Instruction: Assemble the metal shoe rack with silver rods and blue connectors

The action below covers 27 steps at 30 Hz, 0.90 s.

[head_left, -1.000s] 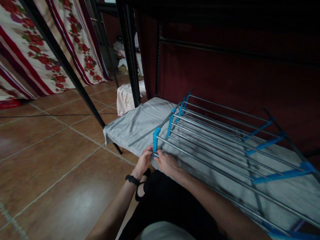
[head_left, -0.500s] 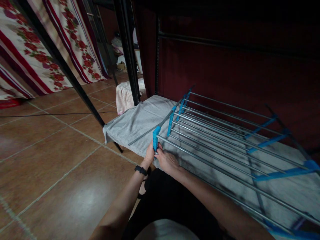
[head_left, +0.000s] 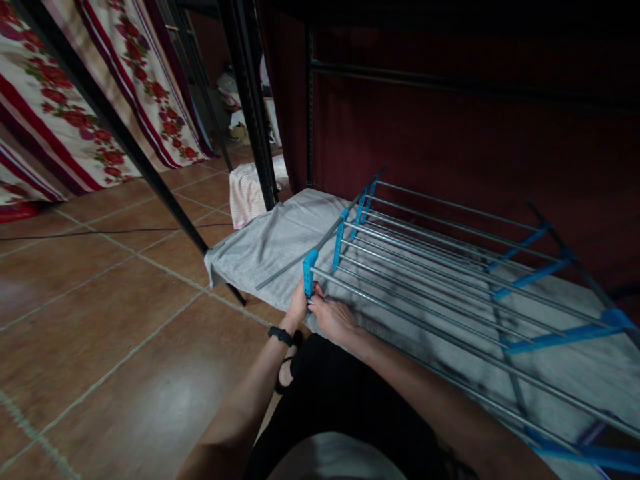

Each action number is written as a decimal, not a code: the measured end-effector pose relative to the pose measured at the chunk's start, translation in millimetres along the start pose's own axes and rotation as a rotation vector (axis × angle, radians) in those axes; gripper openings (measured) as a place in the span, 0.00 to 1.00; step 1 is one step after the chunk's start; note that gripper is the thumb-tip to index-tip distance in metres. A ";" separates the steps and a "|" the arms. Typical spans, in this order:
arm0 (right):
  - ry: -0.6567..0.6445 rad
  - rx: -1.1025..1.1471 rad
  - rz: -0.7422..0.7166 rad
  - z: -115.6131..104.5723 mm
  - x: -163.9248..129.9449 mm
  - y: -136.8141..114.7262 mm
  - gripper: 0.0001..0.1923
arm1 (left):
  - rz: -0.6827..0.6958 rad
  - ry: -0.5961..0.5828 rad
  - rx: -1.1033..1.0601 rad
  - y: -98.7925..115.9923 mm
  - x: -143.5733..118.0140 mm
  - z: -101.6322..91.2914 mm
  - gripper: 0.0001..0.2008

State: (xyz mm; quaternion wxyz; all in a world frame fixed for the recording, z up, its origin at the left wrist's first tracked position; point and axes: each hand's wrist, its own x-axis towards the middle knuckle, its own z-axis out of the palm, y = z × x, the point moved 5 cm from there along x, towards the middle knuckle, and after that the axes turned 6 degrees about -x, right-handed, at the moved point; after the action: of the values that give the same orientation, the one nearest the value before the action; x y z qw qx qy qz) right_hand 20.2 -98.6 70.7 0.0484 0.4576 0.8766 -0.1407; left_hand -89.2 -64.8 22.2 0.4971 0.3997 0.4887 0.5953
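A metal drying rack (head_left: 395, 303) with blue plastic end brackets lies across a grey cloth (head_left: 273, 250). At its near left corner, my left hand (head_left: 299, 303) is closed around the lower part of a blue bracket (head_left: 309, 268). My right hand (head_left: 334, 317) is closed at the same corner, its fingertips pinching a rod end by the bracket's foot. The fingertips of both hands partly hide that joint. Several silver rods run from here to blue brackets (head_left: 555, 343) on the right. A black band (head_left: 281, 335) circles my left wrist.
The grey cloth covers a low platform inside a black metal frame (head_left: 247, 100), with a slanting bar (head_left: 125, 153) at left. Dark red fabric (head_left: 450, 133) hangs behind. Brown floor tiles (head_left: 150, 320) carry a black cable (head_left: 125, 231). A flowered curtain (head_left: 95, 113) hangs at far left.
The rack and both hands appear shifted very slightly left and up in view. Both hands keep their hold at the same corner.
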 end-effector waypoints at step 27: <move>0.035 -0.009 0.082 -0.1 1.3 -5.2 0.24 | -0.021 0.128 -0.174 -14.3 6.0 -0.1 0.28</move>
State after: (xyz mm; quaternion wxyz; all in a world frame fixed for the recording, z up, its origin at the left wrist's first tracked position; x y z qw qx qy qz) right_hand 15.2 -100.3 71.5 0.0407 0.4954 0.8584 -0.1265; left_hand -87.5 -58.5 8.1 0.5037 0.3112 0.4701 0.6546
